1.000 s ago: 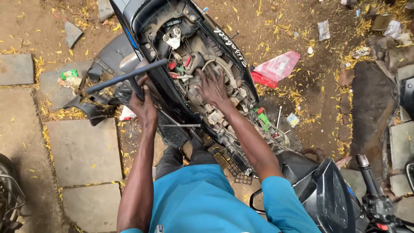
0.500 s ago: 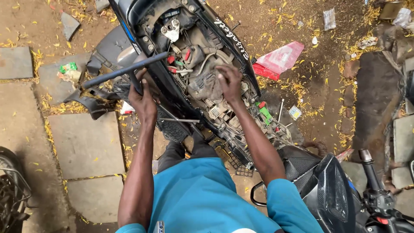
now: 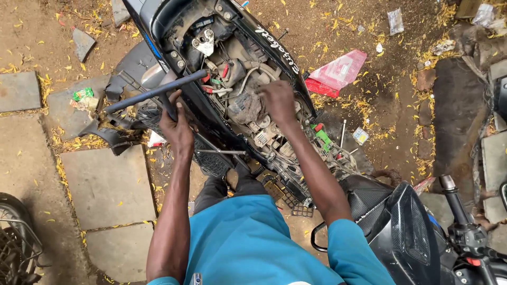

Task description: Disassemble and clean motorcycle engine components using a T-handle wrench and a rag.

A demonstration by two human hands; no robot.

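Left hand: the left hand (image 3: pixel 177 128) is curled around the lower end of a dark rod (image 3: pixel 156 92), fingers wrapped tight at the scooter's near edge.
Rod: it slants from the left up toward the open body, its far end reaching the rim of the bay.
Right hand: the right hand (image 3: pixel 278 100) reaches down into the engine bay (image 3: pixel 240 79) with fingers bent over a dusty part (whether it pinches anything cannot be told).
Scooter: the scooter (image 3: pixel 158 21) lies stripped, seat off, wires and hoses bare.
Footboard: a thin metal bar (image 3: pixel 222 152) lies across the ribbed black footboard just below the left wrist.
Ground: a red plastic bag (image 3: pixel 338 71) lies on the dirt right of the scooter, among yellow leaves; grey paving slabs (image 3: pixel 105 179) sit to the left.
Near corner: a second scooter's handlebar (image 3: pixel 454 206) shows at the lower right.
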